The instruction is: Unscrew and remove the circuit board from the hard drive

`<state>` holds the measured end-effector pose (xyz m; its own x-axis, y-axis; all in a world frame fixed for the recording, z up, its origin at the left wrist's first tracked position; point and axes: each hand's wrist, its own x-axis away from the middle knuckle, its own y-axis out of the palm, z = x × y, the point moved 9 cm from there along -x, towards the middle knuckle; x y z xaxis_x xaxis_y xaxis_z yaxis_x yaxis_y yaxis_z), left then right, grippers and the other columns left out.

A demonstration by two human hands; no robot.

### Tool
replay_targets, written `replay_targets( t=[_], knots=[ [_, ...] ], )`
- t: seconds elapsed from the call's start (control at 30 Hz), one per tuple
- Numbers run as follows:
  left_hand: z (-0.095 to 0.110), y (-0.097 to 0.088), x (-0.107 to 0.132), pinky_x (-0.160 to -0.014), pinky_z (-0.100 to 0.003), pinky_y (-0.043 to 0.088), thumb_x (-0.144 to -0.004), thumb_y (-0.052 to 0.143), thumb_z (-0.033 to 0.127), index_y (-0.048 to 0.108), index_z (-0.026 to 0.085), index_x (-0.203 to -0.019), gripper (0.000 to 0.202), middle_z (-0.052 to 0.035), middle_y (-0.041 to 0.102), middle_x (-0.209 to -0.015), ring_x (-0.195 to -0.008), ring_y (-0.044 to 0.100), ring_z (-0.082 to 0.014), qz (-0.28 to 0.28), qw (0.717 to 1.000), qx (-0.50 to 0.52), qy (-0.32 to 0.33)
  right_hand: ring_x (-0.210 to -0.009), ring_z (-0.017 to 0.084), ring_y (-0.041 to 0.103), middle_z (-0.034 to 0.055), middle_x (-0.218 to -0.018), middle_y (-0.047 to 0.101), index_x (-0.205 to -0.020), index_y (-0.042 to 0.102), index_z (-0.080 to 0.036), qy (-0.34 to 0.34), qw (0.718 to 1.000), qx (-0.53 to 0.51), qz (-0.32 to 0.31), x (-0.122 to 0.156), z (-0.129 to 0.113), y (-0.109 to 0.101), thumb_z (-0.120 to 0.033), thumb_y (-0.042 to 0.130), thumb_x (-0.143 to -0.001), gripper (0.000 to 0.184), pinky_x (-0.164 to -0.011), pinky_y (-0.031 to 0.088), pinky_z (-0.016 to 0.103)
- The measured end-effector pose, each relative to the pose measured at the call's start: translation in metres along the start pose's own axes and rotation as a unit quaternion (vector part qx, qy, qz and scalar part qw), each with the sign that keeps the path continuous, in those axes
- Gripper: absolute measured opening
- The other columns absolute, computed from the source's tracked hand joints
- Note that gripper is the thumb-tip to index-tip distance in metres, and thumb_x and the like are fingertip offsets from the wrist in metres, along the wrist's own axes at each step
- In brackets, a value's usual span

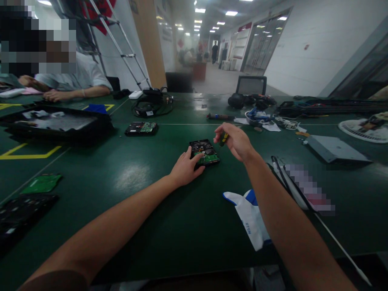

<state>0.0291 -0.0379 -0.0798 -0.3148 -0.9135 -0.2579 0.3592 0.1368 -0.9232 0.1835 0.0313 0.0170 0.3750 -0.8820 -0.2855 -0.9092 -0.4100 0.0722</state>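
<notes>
A hard drive point(203, 146) lies on the green table with its circuit board facing up. My left hand point(186, 167) holds it down, fingers spread over its near left edge and onto the green board. Just above and to the right of the drive, my right hand point(235, 141) is closed around a yellow and black screwdriver point(223, 139). The screwdriver's tip is too small to make out. A second hard drive point(141, 128) sits farther back on the left. Beneath my right forearm lies a white and blue glove point(250, 220), partly covered.
A black tray point(57, 123) stands at left, near a co-worker's arms point(75, 95). A green circuit board point(42, 183) and a dark drive-like part point(26, 214) lie front left. At right are a grey metal box point(338, 148), cables point(257, 116) and a white round grille point(365, 131).
</notes>
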Motion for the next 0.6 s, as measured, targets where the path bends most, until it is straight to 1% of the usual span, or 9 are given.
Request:
replay_targets(
  t=[0.13,0.23,0.3,0.4,0.5,0.6],
  knots=[
    [-0.001,0.001,0.000,-0.112,-0.058,0.042,-0.097,0.057,0.052,0.049,0.031,-0.151,0.059,-0.0179,0.029,-0.165,-0.143,0.044,-0.0425,-0.003,1.000,-0.001,-0.003,-0.072,0.016,0.064,0.0014,-0.076,0.064,-0.084,0.071,-0.022,0.005,1.000,0.019,0.021,0.001,-0.001,-0.007,-0.069,0.062,-0.089,0.047,-0.076,0.053,0.034],
    [-0.001,0.001,0.000,-0.112,-0.058,0.042,-0.097,0.057,0.052,0.049,0.031,-0.151,0.059,-0.0182,0.029,-0.165,-0.143,0.044,-0.0426,0.000,1.000,0.001,-0.005,-0.075,0.018,0.065,0.0040,-0.079,0.067,-0.082,0.072,-0.022,0.009,0.999,0.023,0.033,0.000,-0.001,-0.013,-0.072,0.058,-0.090,0.053,-0.076,0.053,0.035],
    [-0.002,0.001,0.000,-0.112,-0.058,0.042,-0.097,0.057,0.052,0.050,0.030,-0.151,0.059,-0.0181,0.028,-0.166,-0.143,0.044,-0.0425,0.000,1.000,0.002,-0.005,-0.078,0.019,0.065,0.0047,-0.082,0.069,-0.084,0.072,-0.022,0.015,0.999,0.036,0.034,0.000,0.000,-0.014,-0.070,0.060,-0.090,0.050,-0.076,0.053,0.035],
    [-0.002,0.001,0.000,-0.112,-0.059,0.042,-0.097,0.058,0.052,0.050,0.030,-0.151,0.059,-0.0174,0.028,-0.166,-0.144,0.043,-0.0422,-0.002,1.000,0.006,-0.005,-0.078,0.017,0.064,0.0024,-0.082,0.067,-0.086,0.071,-0.022,0.011,0.998,0.047,0.040,-0.001,0.001,-0.013,-0.063,0.068,-0.088,0.041,-0.074,0.052,0.032],
    [-0.001,0.001,0.000,-0.112,-0.058,0.042,-0.097,0.057,0.052,0.050,0.031,-0.151,0.058,-0.0173,0.028,-0.166,-0.144,0.043,-0.0422,-0.002,1.000,0.007,-0.003,-0.074,0.015,0.061,-0.0007,-0.078,0.064,-0.083,0.066,-0.023,-0.001,0.997,0.051,0.058,-0.002,0.005,-0.013,-0.058,0.074,-0.085,0.035,-0.071,0.050,0.029],
    [0.000,0.000,0.000,-0.112,-0.057,0.041,-0.097,0.058,0.051,0.050,0.030,-0.151,0.059,-0.0182,0.029,-0.165,-0.143,0.044,-0.0420,0.003,1.000,0.000,0.000,-0.072,0.015,0.061,-0.0021,-0.073,0.062,-0.080,0.062,-0.024,-0.008,0.996,0.052,0.079,-0.003,0.010,-0.016,-0.054,0.076,-0.084,0.034,-0.073,0.051,0.030]
  ],
)
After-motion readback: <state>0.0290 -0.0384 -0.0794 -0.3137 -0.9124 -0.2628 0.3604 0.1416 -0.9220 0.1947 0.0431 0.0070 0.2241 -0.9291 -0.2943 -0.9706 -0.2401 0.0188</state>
